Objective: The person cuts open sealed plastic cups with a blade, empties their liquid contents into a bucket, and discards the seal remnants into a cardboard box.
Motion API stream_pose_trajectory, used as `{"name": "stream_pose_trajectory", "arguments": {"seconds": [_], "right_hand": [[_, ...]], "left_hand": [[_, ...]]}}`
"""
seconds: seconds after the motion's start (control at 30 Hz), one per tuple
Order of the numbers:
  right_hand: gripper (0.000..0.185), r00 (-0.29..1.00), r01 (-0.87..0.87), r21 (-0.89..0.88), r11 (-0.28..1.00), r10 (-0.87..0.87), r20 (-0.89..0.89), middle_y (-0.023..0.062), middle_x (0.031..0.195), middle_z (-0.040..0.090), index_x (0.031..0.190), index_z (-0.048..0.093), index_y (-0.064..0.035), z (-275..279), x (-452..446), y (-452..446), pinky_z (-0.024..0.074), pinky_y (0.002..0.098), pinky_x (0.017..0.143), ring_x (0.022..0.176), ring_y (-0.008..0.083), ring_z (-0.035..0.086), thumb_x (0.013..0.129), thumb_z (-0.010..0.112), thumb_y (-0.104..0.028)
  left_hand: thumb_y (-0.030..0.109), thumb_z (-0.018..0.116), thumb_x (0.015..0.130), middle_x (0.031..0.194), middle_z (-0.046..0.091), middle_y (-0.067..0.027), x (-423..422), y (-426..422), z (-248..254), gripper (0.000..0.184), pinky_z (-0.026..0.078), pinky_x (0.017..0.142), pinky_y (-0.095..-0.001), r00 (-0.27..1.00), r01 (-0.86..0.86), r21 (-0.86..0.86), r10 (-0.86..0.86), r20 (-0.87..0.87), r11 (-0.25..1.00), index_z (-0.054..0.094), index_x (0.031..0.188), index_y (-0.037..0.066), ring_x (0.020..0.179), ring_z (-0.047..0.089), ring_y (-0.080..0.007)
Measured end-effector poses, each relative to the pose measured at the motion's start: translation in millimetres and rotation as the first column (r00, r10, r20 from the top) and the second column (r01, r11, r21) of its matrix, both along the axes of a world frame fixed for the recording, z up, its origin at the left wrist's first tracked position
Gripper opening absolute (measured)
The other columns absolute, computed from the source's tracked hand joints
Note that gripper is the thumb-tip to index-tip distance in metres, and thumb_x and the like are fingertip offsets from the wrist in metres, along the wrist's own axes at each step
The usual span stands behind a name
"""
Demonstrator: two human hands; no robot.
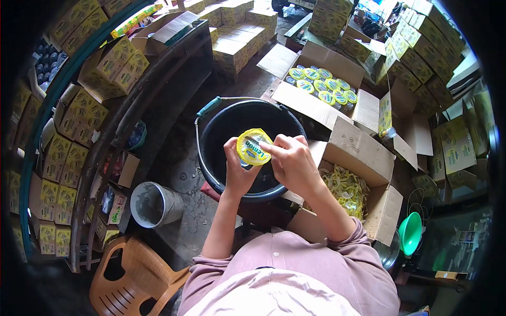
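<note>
Above the black bucket [211, 174], the left hand [238, 171] pinches the lemon cup [254, 147] by its side, its yellow lid tilted up; the right hand [293, 158], fingers bent, touches the lid with a fingertip, while the open carton [311, 108] of similar cups stands just beyond the bucket's rim

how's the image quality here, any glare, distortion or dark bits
Head view: black vignette at the corners, strong wide-angle bending of the shelf, washed-out daylight along the top edge, deep shadow inside the bucket, lid print on the cup partly legible, "Lemon" readable, far boxes by the top edge softer.
</note>
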State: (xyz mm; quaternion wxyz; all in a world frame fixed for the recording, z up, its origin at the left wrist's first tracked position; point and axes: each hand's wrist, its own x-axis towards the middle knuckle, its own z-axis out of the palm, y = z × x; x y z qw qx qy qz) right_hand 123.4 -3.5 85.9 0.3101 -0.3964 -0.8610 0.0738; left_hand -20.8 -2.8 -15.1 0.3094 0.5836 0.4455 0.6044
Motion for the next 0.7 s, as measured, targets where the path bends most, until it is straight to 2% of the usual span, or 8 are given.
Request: {"name": "stream_pose_trajectory", "arguments": {"seconds": [0.23,0.47,0.57,0.7], "right_hand": [[0.033,0.997,0.026,-0.073,0.997,-0.021,0.07,0.0099,0.079,0.055,0.098,0.064,-0.0049,0.6,7.9,-8.3,0.0379,0.0347,0.074,0.075,0.0233,0.056,0.066,0.057,0.001],[0.031,0.996,0.035,0.009,0.999,-0.036,0.076,0.0083,0.078,0.055,0.096,0.065,-0.0067,-5.6,3.8,-6.3,0.0379,0.0338,0.074,0.073,0.0216,0.056,0.067,0.057,0.0],[0.03,0.994,0.062,-0.013,0.998,-0.061,0.092,0.0075,0.077,0.055,0.095,0.066,-0.0076,-7.4,11.5,-11.5,0.0378,0.0337,0.074,0.073,0.0213,0.056,0.067,0.057,0.0],[0.031,0.994,0.075,-0.001,0.997,-0.075,0.08,0.0063,0.075,0.054,0.094,0.066,-0.0086,-15.0,28.3,-19.3,0.0377,0.0341,0.073,0.073,0.0212,0.056,0.066,0.056,0.001]], "left_hand": [[0.003,0.074,0.065,0.106,0.046,-0.0152,0.1,-0.5,1.3,0.07,0.04,0.088,-0.0324,0.999,-0.03,0.023,0.031,-0.02,0.999,0.026,0.116,0.007,0.101,0.05,-0.0234],[0.003,0.075,0.065,0.104,0.048,-0.0154,3.8,-2.7,5.2,0.07,0.042,0.086,-0.0321,0.999,0.014,0.029,-0.013,-0.042,0.999,0.027,0.115,0.006,0.099,0.052,-0.0238],[0.003,0.075,0.064,0.108,0.043,-0.0127,2.4,-2.5,9.5,0.072,0.037,0.091,-0.0309,1.0,0.016,-0.026,-0.016,0.008,1.0,0.026,0.117,0.006,0.103,0.046,-0.0195],[0.003,0.076,0.065,0.108,0.045,-0.0141,2.2,-1.9,7.3,0.072,0.039,0.09,-0.0308,0.995,-0.032,0.04,0.036,-0.096,0.999,0.026,0.117,0.005,0.103,0.048,-0.0205]]}}
